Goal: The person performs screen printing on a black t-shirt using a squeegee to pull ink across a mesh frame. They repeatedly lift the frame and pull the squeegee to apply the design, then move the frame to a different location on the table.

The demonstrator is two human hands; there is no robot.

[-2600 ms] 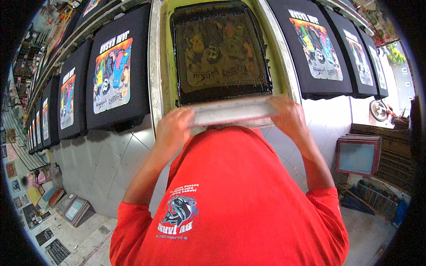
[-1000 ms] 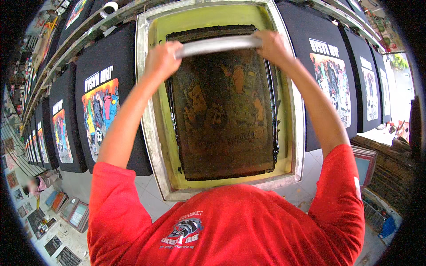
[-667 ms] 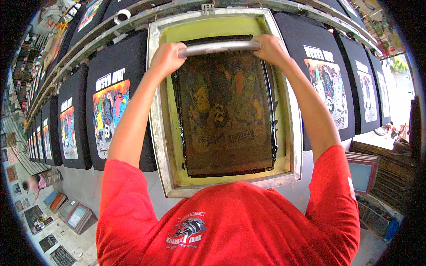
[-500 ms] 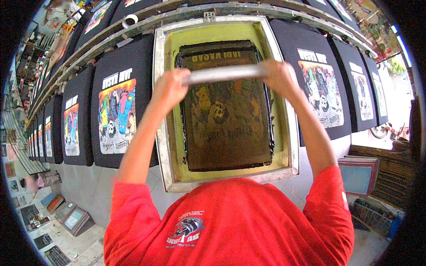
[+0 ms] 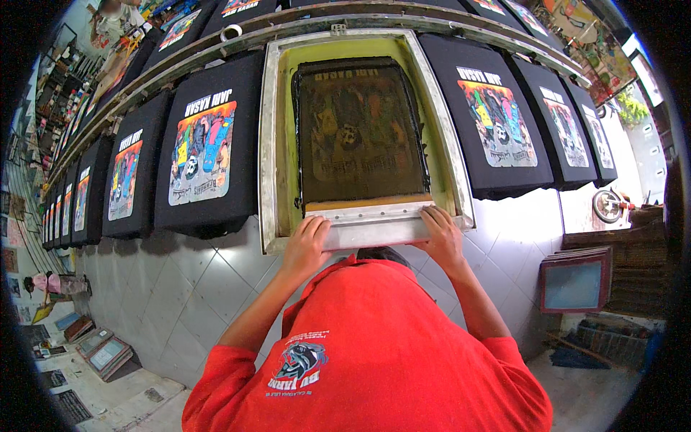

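Note:
A wide squeegee (image 5: 376, 232) with a pale metal holder and a brownish blade lies across the near end of a screen printing frame (image 5: 268, 151). My left hand (image 5: 308, 243) grips its left end, fingers laid over the top of the holder. At the other end my right hand (image 5: 442, 237) holds it the same way. The blade's edge meets the near border of the dark, inked mesh area (image 5: 360, 137), which is ringed by yellow-green emulsion (image 5: 288, 65). Through the mesh a figure print shows faintly. Thick black ink lines the sides of that area.
Black T-shirts with colourful prints lie on boards left (image 5: 205, 144) and right (image 5: 489, 115) of the frame. A rail (image 5: 302, 27) runs behind, with a white tape roll (image 5: 231, 32) on it. Framed screens (image 5: 576, 281) stand on the right, above tiled floor (image 5: 173, 288).
Both hands have drawn the squeegee from the far part of the mesh to its near end. It now leans so its holder faces up. My arms are bent closer to my body.

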